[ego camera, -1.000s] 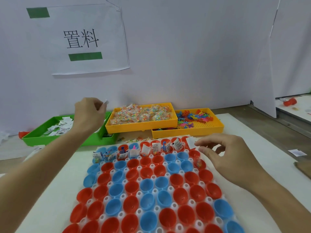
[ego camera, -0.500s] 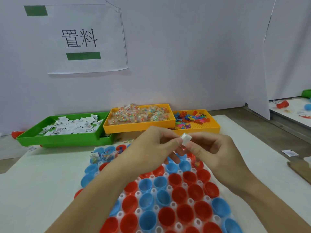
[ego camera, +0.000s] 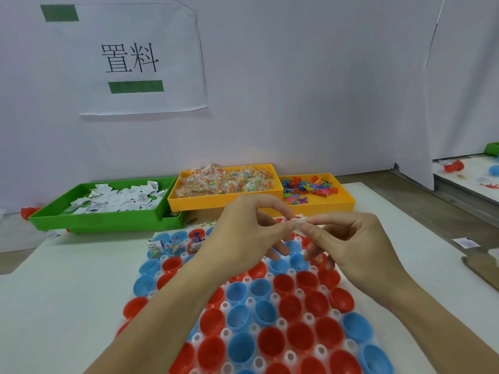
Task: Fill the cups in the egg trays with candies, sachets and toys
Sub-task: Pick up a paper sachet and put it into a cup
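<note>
Far to the left of the fingers and beyond them, a green tray point(ego camera: 108, 220) of white sachets is set on the desk point(ego camera: 62, 298); just right of it, a yellow tray point(ego camera: 216, 202) heaped with wrapped candies is seen beyond the fingers, and a second yellow tray point(ego camera: 343, 202) with small coloured toys lies beyond and to the right. Below the fingers the egg tray point(ego camera: 280, 323) of red and blue cups is spread; only the far row, partly hidden by the hands, is seen to hold anything, so the task is judged barely begun. The left hand point(ego camera: 243, 233) is curled, and a small white sachet point(ego camera: 300, 222) is pinched between its thumb and forefinger; the same sachet is pinched from the other end by the thumb and forefinger of the right hand point(ego camera: 353, 247). The sachet is thus held in the air between the two hands, its long axis running roughly left to right, directly above the far cups. Both hands are equally near; the next empty cups lie just below and nearward of the fingers, so a short lowering is judged to be called for.
</note>
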